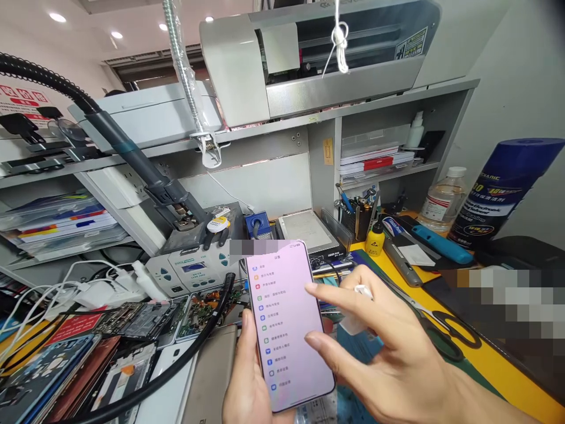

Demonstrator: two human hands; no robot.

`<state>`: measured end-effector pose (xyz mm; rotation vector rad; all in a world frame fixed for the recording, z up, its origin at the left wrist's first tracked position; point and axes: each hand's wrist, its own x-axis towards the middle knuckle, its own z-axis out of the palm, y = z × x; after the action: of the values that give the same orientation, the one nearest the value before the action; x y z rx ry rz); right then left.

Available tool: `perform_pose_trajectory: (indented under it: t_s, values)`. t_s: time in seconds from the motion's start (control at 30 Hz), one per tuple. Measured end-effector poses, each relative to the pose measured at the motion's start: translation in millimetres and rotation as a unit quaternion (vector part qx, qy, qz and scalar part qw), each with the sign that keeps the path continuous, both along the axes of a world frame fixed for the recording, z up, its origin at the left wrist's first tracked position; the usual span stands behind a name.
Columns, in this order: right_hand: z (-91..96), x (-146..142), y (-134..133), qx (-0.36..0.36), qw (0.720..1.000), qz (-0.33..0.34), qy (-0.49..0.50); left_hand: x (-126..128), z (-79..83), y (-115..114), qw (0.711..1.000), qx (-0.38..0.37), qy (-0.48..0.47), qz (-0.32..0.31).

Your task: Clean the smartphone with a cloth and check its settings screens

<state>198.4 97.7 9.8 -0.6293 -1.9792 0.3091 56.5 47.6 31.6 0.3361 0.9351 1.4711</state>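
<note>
A smartphone [289,335] is upright in my left hand [247,380], its thumb along the left edge and fingertips showing at the right edge. Its lit screen carries a settings list with coloured icons. My right hand [391,347] hovers at the phone's right side, index finger and thumb apart near the screen; contact cannot be made out. Behind that index finger, the other fingers curl around a crumpled white piece [353,324], possibly tissue, partly hidden.
A soldering station [194,265] stands behind, with a black hose [176,368] crossing the left side. Opened phones and circuit boards [205,312] crowd the left. Scissors [450,330], a yellow bottle [375,240] and a spray can [498,191] are on the right.
</note>
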Motion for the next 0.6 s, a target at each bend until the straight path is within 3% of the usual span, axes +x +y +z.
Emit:
perform_pose_trajectory:
  t_s: [0.13,0.4,0.6]
  values:
    - [2.2,3.4,-1.7,-0.064,0.997,-0.010,-0.045,-1.3,4.9,2.8,0.995,-0.066,-0.066,-0.045]
    - [-0.3,4.3,-4.0,-0.061,0.995,-0.044,-0.069,1.6,1.4,4.6,0.993,-0.068,-0.099,-0.019]
    - [5.6,4.9,-7.2,-0.058,0.995,-0.034,-0.079,-2.0,-2.2,3.2,0.996,-0.063,-0.067,-0.006]
